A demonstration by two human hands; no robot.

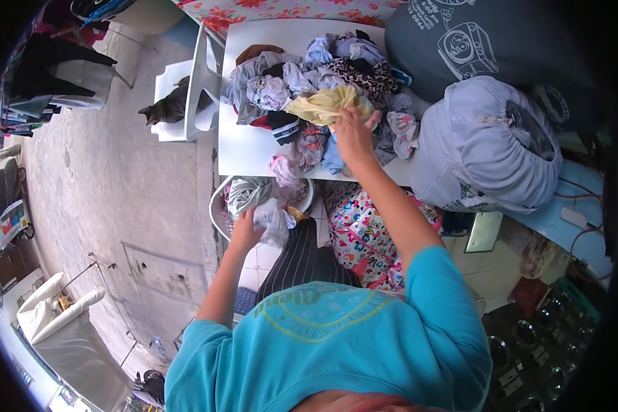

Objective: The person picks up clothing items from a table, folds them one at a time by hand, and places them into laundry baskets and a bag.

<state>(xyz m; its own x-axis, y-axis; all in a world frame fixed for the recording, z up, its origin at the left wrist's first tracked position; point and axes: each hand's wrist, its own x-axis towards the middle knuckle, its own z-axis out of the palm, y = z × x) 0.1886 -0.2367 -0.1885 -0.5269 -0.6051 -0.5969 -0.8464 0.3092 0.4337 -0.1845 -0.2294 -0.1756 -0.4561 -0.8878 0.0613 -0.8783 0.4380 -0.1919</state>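
A heap of mixed clothes [309, 79] lies on the white table [254, 156]. My right hand [354, 129] is on a yellow cloth [321, 105] at the heap's front, with its fingers closed on the fabric. Below the table's near edge, my left hand [246, 230] is over a white basket [220, 211] that holds a grey-green cloth [248, 195] and a pale grey cloth [272, 223]. The left fingers are bent at the pale grey cloth; their tips are partly hidden. A pink cloth [283, 169] hangs at the table edge above the basket.
A cat [168, 106] sits on a white plastic chair [200, 89] left of the table. On the right are a stuffed pale bag [460, 137] and a large dark grey bag [501, 41]. A colourful patterned bag [360, 230] stands under the table edge, near my legs.
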